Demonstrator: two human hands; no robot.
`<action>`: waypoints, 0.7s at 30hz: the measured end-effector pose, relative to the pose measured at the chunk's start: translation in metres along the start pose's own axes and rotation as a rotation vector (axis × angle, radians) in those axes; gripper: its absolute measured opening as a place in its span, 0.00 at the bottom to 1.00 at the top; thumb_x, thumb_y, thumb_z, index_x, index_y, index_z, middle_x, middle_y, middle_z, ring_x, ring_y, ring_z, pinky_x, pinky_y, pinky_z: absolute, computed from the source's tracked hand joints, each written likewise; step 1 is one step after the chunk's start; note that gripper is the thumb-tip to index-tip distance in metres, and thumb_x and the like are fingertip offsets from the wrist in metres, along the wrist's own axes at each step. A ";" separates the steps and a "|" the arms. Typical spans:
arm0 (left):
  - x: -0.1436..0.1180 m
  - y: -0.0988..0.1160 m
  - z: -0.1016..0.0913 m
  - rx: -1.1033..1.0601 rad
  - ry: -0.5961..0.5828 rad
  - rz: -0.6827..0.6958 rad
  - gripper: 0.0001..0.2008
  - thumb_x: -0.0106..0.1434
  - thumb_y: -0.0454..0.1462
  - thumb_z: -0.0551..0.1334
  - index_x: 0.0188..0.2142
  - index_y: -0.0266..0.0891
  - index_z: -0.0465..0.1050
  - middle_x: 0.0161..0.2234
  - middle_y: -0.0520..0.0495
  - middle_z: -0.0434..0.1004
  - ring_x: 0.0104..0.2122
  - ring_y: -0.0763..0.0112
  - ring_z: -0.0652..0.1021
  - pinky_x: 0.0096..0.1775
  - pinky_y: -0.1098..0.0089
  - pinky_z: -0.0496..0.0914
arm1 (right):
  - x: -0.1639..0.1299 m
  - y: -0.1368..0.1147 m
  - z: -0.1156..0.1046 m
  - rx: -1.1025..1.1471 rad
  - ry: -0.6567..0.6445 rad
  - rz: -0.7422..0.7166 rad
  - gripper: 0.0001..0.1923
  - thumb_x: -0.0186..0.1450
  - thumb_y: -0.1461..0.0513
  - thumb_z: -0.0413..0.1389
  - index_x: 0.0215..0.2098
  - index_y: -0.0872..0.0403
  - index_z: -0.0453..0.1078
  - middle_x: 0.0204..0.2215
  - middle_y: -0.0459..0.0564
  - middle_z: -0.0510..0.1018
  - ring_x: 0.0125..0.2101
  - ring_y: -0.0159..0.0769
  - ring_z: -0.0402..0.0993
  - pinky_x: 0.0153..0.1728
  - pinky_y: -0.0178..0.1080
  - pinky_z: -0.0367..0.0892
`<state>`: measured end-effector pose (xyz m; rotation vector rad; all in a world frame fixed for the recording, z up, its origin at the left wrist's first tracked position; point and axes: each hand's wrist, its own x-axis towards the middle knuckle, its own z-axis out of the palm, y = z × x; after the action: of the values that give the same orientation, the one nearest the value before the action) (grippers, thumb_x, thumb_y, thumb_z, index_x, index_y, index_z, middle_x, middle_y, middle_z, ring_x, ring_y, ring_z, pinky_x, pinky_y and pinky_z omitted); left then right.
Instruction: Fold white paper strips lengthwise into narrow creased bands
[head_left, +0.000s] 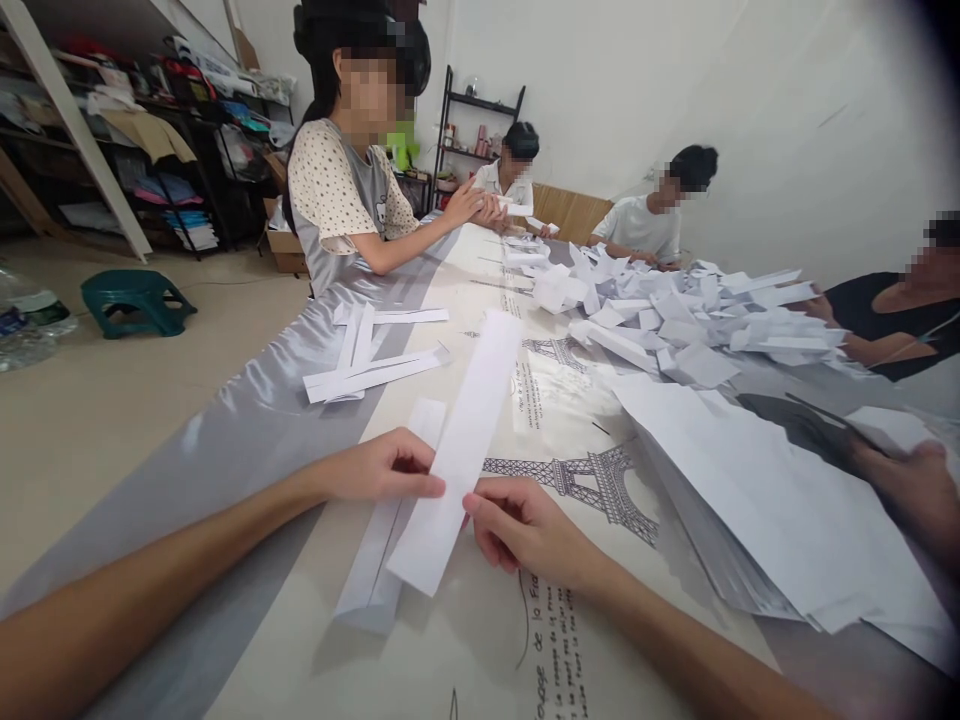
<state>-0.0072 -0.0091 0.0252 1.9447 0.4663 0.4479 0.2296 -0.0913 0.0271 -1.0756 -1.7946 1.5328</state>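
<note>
Near the worktop's (285, 640) front edge, left hand (375, 468) and right hand (517, 525) each keep a pinching grip on the paper strip (461, 455), holding it taut above another folded strip (375, 570).

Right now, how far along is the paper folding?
Done: a few folded strips lie on the table, with a heap of folded pieces farther off. In hand: left hand and right hand hold one long strip. Left: the stack of flat sheets.

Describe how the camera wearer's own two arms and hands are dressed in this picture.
Both forearms are bare to the frame edge, with no sleeves in view. The left hand and right hand wear no gloves, rings, watch or bracelets that can be seen.
</note>
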 end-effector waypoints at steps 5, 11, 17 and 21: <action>-0.001 0.003 0.000 -0.070 -0.148 -0.049 0.20 0.69 0.44 0.62 0.24 0.35 0.67 0.22 0.55 0.55 0.23 0.77 0.57 0.25 0.71 0.51 | 0.001 -0.002 0.000 0.004 0.022 0.008 0.26 0.75 0.52 0.50 0.21 0.53 0.63 0.17 0.42 0.69 0.16 0.25 0.62 0.20 0.32 0.57; -0.002 0.001 -0.003 -0.096 -0.174 -0.057 0.20 0.69 0.45 0.62 0.24 0.36 0.67 0.23 0.54 0.54 0.24 0.76 0.57 0.26 0.71 0.50 | 0.002 -0.004 -0.001 0.045 0.047 0.007 0.20 0.73 0.55 0.54 0.23 0.53 0.65 0.16 0.40 0.67 0.16 0.25 0.59 0.20 0.33 0.54; -0.001 0.001 -0.003 -0.126 -0.110 -0.053 0.21 0.69 0.46 0.63 0.24 0.36 0.64 0.23 0.55 0.55 0.24 0.76 0.58 0.26 0.71 0.51 | 0.000 -0.001 -0.006 0.100 0.002 0.045 0.14 0.69 0.57 0.57 0.27 0.55 0.74 0.16 0.40 0.66 0.17 0.27 0.59 0.21 0.33 0.57; -0.001 0.002 -0.005 -0.149 -0.139 -0.052 0.21 0.69 0.45 0.64 0.24 0.37 0.62 0.23 0.55 0.55 0.24 0.76 0.57 0.26 0.70 0.51 | -0.001 -0.001 -0.007 0.098 -0.020 0.058 0.19 0.70 0.53 0.57 0.25 0.54 0.72 0.15 0.41 0.66 0.17 0.27 0.59 0.21 0.34 0.57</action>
<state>-0.0106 -0.0063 0.0294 1.8018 0.3828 0.3032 0.2353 -0.0883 0.0294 -1.0766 -1.6957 1.6535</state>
